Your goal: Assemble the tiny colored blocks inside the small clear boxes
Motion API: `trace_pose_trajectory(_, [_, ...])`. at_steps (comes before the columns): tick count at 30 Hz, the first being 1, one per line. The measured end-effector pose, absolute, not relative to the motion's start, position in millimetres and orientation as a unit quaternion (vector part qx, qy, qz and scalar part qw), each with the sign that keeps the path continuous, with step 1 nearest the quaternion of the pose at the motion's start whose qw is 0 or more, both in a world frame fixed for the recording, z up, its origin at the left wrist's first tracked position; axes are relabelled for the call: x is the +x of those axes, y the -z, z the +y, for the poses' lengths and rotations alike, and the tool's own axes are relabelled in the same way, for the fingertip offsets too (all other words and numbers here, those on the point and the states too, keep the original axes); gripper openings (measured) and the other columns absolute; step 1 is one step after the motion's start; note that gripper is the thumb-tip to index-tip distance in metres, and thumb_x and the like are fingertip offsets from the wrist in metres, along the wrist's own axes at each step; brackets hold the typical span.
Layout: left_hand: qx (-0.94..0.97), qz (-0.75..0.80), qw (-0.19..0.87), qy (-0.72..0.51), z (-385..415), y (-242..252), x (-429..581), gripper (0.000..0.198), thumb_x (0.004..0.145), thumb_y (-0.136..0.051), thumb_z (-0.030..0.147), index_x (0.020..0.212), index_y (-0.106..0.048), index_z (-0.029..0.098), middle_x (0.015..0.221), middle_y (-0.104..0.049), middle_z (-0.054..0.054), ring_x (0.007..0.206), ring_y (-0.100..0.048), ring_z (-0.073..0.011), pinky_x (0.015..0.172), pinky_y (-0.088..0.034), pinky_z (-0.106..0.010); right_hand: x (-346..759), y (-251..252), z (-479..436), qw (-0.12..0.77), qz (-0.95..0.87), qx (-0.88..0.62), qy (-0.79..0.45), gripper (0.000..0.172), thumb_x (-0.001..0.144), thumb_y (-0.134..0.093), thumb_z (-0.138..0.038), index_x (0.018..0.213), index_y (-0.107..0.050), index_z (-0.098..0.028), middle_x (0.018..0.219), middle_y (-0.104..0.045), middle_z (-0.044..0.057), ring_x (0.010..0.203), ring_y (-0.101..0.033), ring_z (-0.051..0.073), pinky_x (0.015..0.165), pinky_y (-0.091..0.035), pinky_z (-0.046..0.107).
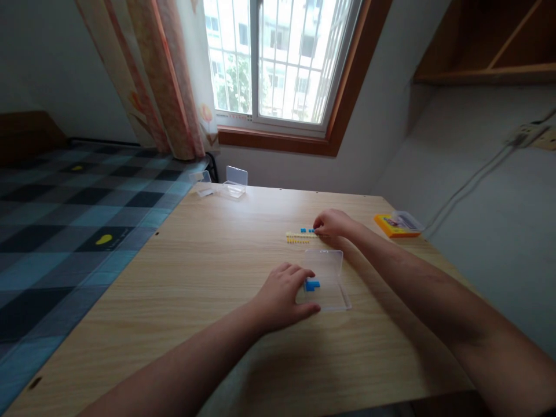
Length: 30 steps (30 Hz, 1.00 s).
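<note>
My left hand (286, 296) grips the left side of a clear plastic box (333, 295), thumb along the near edge and fingers near the hinge. The box's lid stands raised at the back. Blue pieces (312, 285) lie inside, close to my left fingers. Farther off, my right hand (332, 222) is closed in a pinch on a small blue piece (311, 230), partly hidden by the fingertips. Another blue piece (303, 230) lies just left of it. In front of these runs a row of small yellow pieces (297, 238), its right end near my right hand.
Two clear plastic boxes stand at the table's far left, one with its lid up (236, 184), the other by the corner (202, 184). An orange-yellow box (397, 226) with a clear lid sits at the right edge. A checked bed (87, 214) adjoins the wooden table (182, 289).
</note>
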<state>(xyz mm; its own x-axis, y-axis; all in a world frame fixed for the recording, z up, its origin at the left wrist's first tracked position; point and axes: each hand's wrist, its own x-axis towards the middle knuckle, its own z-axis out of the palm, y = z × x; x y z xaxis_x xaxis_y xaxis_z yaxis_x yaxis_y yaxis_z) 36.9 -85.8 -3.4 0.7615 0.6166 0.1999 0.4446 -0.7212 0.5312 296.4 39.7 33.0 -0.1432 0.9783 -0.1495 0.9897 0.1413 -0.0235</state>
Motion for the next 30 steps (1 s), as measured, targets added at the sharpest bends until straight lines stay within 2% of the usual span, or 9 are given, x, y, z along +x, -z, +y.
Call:
trace_pose_trajectory(8, [0.908, 0.291, 0.231, -0.191, -85, 7, 36, 0.058, 0.077, -0.082, 0.045, 0.125, -0.063, 0.019, 0.123, -0.068, -0.009, 0.115, -0.059, -0.0315, 0.104, -0.044, -0.048, 303, -33, 43, 0.028, 0.756, 0.647, 0.099, 0.022, 0.082, -0.069, -0.030, 0.097, -0.084, -0.024, 0.089, -0.080, 0.003, 0.076, -0.068, 0.017, 0.065, -0.043, 0.022])
trace_pose_trajectory(17, [0.907, 0.290, 0.235, -0.195, -85, 7, 36, 0.058, 0.076, -0.083, 0.044, 0.124, -0.064, 0.018, 0.122, -0.069, -0.010, 0.115, -0.059, -0.0318, 0.104, -0.044, -0.048, 304, -30, 43, -0.025, 0.765, 0.630, 0.131, 0.029, 0.089, -0.066, -0.031, 0.112, -0.080, -0.020, 0.105, -0.080, 0.006, 0.086, -0.072, 0.018, 0.073, -0.048, 0.021])
trace_pose_trajectory(23, [0.906, 0.294, 0.237, -0.190, -85, 6, 37, 0.058, 0.076, -0.083, 0.045, 0.124, -0.064, 0.019, 0.122, -0.069, -0.010, 0.115, -0.059, -0.0318, 0.105, -0.044, -0.048, 291, -35, 41, -0.012, 0.778, 0.616, 0.125, 0.026, 0.086, -0.068, -0.030, 0.105, -0.082, -0.021, 0.094, -0.081, 0.005, 0.077, -0.070, 0.017, 0.065, -0.044, 0.023])
trace_pose_trajectory(30, [0.907, 0.295, 0.237, -0.185, -86, 3, 37, 0.058, 0.076, -0.083, 0.044, 0.125, -0.064, 0.018, 0.123, -0.069, -0.010, 0.115, -0.059, -0.0316, 0.105, -0.044, -0.048, 291, -35, 43, 0.006, 0.777, 0.618, 0.120, 0.026, 0.086, -0.068, -0.033, 0.105, -0.082, -0.023, 0.096, -0.081, 0.004, 0.078, -0.068, 0.016, 0.063, -0.042, 0.022])
